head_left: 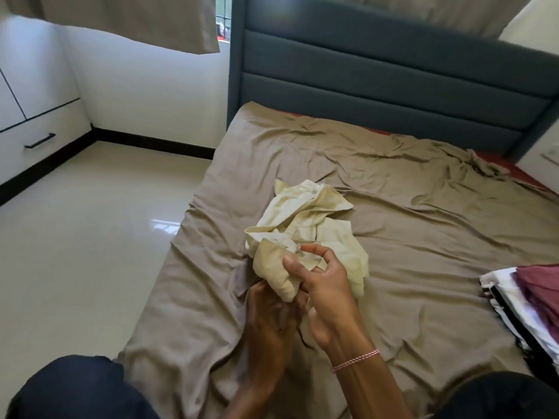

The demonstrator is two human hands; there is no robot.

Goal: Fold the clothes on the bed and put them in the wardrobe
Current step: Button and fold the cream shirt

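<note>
nearest: dark trouser knees (75, 391) at the lower corners. pink-white string bracelet (357, 360) on the right wrist. right hand (323, 285) clenched on the near end of a cream garment (308, 225), thumb and curled fingers pinching a soft bunched fold. left hand (269, 316) just below, touching the same fold, fingers blurred and tucked under cloth; cannot tell if grasping. rest of garment crumpled in a loose heap mid-bed. beneath it a taupe bed sheet (408, 237), thin, creased all over, left edge draped beside glossy cream floor tiles (75, 252), open room there. at right frame edge a flat stack of folded clothes (532, 285), maroon over black-and-white stripes. farther: padded grey-blue headboard (393, 71), horizontal channels. far left, white cabinet (39, 125), drawer closed, black bar handle, contents hidden. beige curtain (121, 19) above.
</note>
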